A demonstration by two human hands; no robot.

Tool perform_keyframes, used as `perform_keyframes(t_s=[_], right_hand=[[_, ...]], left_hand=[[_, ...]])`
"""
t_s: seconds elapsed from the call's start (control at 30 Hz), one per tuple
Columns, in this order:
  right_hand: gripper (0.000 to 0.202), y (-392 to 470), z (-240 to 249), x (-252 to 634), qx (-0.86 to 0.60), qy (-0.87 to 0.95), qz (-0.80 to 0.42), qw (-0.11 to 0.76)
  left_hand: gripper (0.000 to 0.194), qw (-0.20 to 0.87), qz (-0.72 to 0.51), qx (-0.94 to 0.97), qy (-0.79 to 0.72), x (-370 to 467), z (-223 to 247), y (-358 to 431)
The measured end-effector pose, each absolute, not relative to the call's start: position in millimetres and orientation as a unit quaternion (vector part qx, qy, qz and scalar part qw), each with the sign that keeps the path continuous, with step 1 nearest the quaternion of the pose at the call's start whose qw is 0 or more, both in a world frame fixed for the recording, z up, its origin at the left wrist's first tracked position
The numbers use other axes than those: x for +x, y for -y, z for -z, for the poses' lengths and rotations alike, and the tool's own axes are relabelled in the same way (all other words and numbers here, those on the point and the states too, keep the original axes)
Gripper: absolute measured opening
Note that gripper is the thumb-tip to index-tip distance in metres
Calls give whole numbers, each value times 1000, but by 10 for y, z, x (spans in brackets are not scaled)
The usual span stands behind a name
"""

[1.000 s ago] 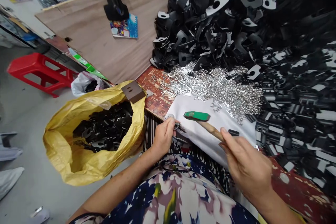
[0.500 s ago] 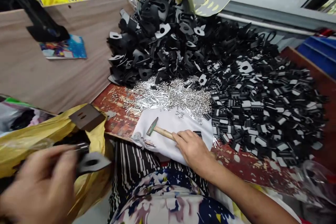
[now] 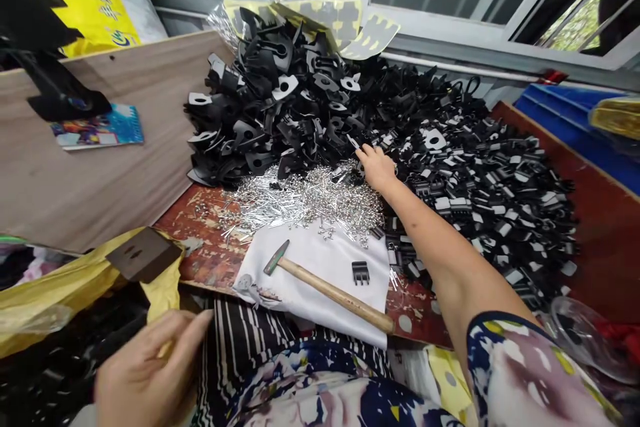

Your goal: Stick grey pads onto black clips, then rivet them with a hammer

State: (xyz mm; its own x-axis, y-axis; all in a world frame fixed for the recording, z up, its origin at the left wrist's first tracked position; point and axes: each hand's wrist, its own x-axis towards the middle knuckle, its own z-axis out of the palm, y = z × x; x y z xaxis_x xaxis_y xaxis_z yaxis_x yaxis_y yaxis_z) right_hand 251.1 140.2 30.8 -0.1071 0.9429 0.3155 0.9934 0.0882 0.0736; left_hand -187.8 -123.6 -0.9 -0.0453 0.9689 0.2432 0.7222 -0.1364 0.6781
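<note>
My right hand (image 3: 379, 168) reaches to the front of the heap of flat black plastic pieces (image 3: 260, 160), its fingertips closed on a black plastic piece (image 3: 353, 141) with a pale shiny edge. Below it, the hammer (image 3: 330, 290) with a wooden handle lies on the white cloth (image 3: 310, 247). A small toothed black plastic part (image 3: 360, 273) rests on the cloth, just above the handle. My left hand (image 3: 150, 367) hovers beside the yellow bag (image 3: 165, 287), fingers loosely bent, thumb stretched apart, nothing visible in it. Black pieces (image 3: 60, 367) fill that bag.
Shiny metal pins (image 3: 310, 197) lie heaped behind the cloth. Small black parts (image 3: 480, 213) spread over the right side of the red table (image 3: 215, 267). A brown block (image 3: 145, 253) sits on the bag's edge. A wooden board (image 3: 115, 167) stands left; a blue crate (image 3: 565, 120) is at right.
My right hand has let go of the hammer and moved up to the heap. My left hand has released the black clip piece it held by the bag and moved right. The view has shifted.
</note>
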Motion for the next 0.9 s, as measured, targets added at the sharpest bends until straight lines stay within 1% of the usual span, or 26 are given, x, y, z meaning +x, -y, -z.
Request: perform_keyframes(t_s=[0.03, 0.1, 0.13, 0.2, 0.27, 0.3, 0.33, 0.37, 0.43, 0.47, 0.53, 0.57, 0.6, 0.63, 0.67, 0.7, 0.77, 0.8, 0.87, 0.9], right_hand=[[35, -1451, -307, 2547, -662, 732, 134, 91], [28, -1462, -339, 2636, -668, 726, 140, 87], [28, -1426, -377, 2688, -672, 720, 146, 91], [26, -1265, -481, 2772, -678, 704, 160, 140], [20, -967, -571, 2754, -677, 679, 143, 246], [17, -769, -587, 2683, -670, 668, 106, 306], [13, -544, -574, 2570, -662, 660, 43, 354], [13, -303, -529, 2420, -645, 662, -54, 378], [13, 174, -359, 2072, -577, 668, -264, 388], [13, 386, -256, 1914, -546, 659, -346, 385], [15, 716, -81, 1726, -515, 618, -460, 377], [17, 829, -29, 1719, -507, 604, -490, 372], [20, 908, -4, 1769, -505, 605, -497, 363], [23, 959, -1, 1868, -517, 621, -468, 358], [26, 987, -9, 1997, -533, 651, -413, 349], [29, 999, -19, 2136, -550, 689, -330, 337], [39, 1001, -11, 2367, -538, 774, -179, 282], [46, 1000, 13, 2433, -511, 814, -135, 242], [55, 992, 96, 2460, -444, 871, -110, 180], [56, 982, 145, 2433, -424, 883, -107, 169]], left_hand=[[36, 201, -341, 688, -608, -1782, 22, 1216], [20, 254, -331, 713, -563, -1639, 62, 1190], [19, 276, -326, 713, -555, -1593, 88, 1181], [39, 315, -311, 706, -552, -1520, 138, 1158], [48, 339, -305, 705, -544, -1414, 167, 1117], [49, 344, -315, 709, -529, -1331, 168, 1087], [53, 349, -330, 715, -508, -1227, 160, 1054], [57, 355, -345, 722, -483, -1106, 144, 1020], [63, 370, -362, 737, -434, -849, 101, 959], [58, 381, -361, 745, -412, -736, 84, 935], [29, 409, -340, 755, -383, -593, 76, 904], [18, 425, -326, 754, -380, -573, 88, 896], [21, 440, -315, 746, -387, -589, 109, 893], [28, 453, -311, 732, -404, -635, 134, 893], [32, 462, -310, 711, -431, -701, 158, 896], [36, 470, -311, 685, -462, -778, 175, 903], [45, 489, -309, 636, -510, -916, 179, 922], [48, 498, -305, 620, -523, -960, 164, 933], [48, 508, -294, 612, -530, -983, 110, 954], [47, 508, -290, 618, -526, -966, 78, 963]])
